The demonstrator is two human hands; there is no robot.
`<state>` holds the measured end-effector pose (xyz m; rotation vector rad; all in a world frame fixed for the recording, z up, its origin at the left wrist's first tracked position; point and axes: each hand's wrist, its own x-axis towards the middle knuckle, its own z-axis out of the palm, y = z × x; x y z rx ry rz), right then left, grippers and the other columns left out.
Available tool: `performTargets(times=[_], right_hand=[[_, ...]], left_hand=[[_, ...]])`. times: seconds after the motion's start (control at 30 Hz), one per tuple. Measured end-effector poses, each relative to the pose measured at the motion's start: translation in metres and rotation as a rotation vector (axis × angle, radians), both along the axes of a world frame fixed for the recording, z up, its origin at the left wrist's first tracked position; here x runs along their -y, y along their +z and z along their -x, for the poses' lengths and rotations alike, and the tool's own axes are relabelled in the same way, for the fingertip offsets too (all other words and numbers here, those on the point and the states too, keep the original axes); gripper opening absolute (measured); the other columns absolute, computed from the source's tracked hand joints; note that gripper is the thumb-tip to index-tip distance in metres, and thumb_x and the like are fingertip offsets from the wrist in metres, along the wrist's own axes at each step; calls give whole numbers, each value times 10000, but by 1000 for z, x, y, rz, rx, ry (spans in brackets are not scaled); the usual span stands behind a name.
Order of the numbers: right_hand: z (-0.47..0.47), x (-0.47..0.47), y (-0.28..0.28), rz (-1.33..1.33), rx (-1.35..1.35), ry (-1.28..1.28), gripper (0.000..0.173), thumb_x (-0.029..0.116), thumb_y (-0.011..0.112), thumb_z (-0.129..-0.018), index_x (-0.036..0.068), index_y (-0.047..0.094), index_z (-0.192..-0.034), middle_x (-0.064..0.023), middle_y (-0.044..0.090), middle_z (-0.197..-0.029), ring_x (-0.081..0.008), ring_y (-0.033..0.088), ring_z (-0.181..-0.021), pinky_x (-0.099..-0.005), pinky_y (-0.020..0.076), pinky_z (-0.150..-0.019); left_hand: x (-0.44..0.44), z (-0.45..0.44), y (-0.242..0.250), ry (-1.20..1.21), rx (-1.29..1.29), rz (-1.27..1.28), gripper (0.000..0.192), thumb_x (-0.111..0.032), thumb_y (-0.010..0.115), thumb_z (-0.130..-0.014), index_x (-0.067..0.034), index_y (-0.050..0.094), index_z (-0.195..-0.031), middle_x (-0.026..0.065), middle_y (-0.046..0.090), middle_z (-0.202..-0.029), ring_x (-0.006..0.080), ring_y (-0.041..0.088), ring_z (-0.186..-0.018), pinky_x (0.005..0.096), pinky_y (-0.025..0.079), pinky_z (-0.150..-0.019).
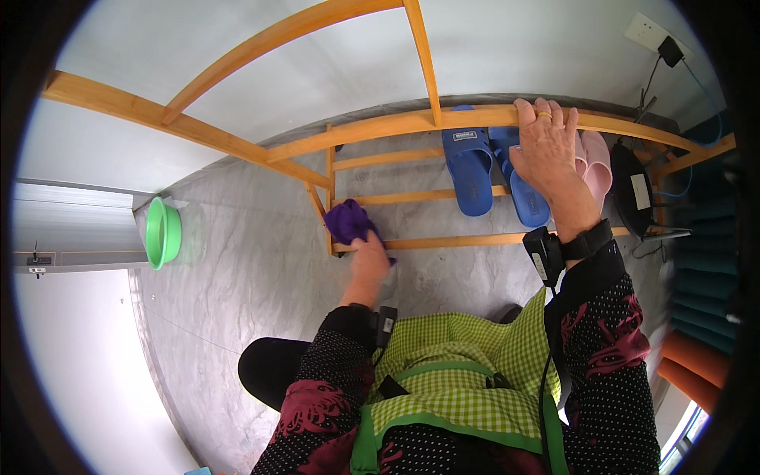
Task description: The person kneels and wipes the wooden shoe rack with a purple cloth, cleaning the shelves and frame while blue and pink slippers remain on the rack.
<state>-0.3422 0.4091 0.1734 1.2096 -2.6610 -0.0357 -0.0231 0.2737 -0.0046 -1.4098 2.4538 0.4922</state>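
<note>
My left hand [369, 261] grips a bunched purple cloth [349, 221], which lies against the lower left corner of a wooden rack [415, 244]; the hand is slightly blurred. My right hand [546, 142] rests over the rack's upper rail, its fingers curled across the wood, with a ring on one finger. Under that rail, a blue slipper [473, 178] stands on the slats, and a second blue slipper [530, 202] is partly hidden by my right hand. Pink slippers [597, 166] sit just right of my wrist, partly covered.
A green plastic basin [163, 233] stands on the floor at the left. A black round object [630, 190] with thin legs is beside the pink slippers. A plug with cables is in the wall socket [647, 31]. Teal and orange padded furniture [694, 362] lines the right.
</note>
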Motion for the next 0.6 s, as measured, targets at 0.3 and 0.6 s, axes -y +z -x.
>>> performTargets(times=[0.3,0.6], right_hand=[[2,-1,-4,8,-26,18,667,187,707,-766,88,427,-1364,-191,524,-1351,-353,437,-1326,-627,246,-1115],[3,-3,-7,30,-70,44,621,180,698,-772,88,457,-1336,-196,532,-1348,-358,451,-1313,-629,260,-1100]], left_hand=[[-109,83,13,-406,-151,-252,694,16,523,-875,-63,256,-1510,311,443,-1215,473,650,-878,533,544,-782],[-7,-9,-13,-167,-19,105,532,-71,441,-971,-104,331,-1491,238,556,-1132,406,671,-870,496,564,-722]])
